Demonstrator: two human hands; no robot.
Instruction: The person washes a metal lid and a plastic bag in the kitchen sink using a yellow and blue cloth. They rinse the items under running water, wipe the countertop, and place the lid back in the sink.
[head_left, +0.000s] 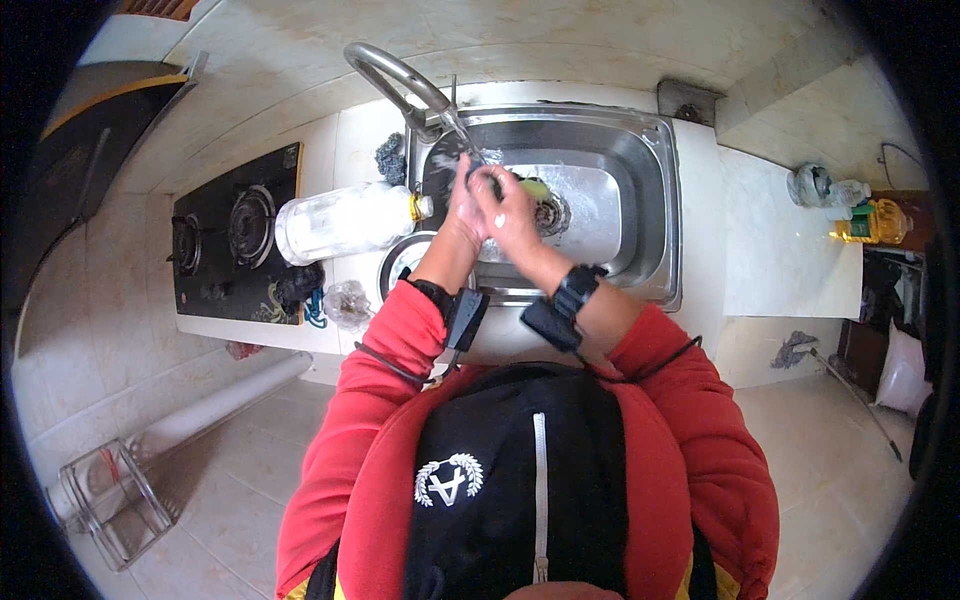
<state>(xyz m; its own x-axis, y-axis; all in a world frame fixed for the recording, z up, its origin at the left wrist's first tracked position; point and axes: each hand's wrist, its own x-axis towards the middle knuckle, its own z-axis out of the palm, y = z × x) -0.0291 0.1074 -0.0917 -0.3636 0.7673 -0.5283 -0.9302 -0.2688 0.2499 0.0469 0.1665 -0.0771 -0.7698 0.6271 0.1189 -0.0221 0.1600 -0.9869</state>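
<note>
My left hand (466, 206) and my right hand (508, 214) are together over the left part of a stainless steel sink (649, 187). Water runs onto them from the curved metal faucet (397, 75) and splashes around the fingers. Between the hands is a small dark object (474, 174), mostly covered by my fingers and blurred, so its kind is unclear. White foam shows on the back of my right hand. A pale green item (535, 188) lies just beyond the right hand, partly hidden, near the drain (553, 215).
Left of the sink, a large clear plastic bottle (345, 221) lies with its neck over the rim. Below it is a round metal basin (390, 262). A dark mesh scrubber (390, 159) sits behind. A gas stove (232, 247) is farther left; bottles of yellow oil (877, 221) stand right.
</note>
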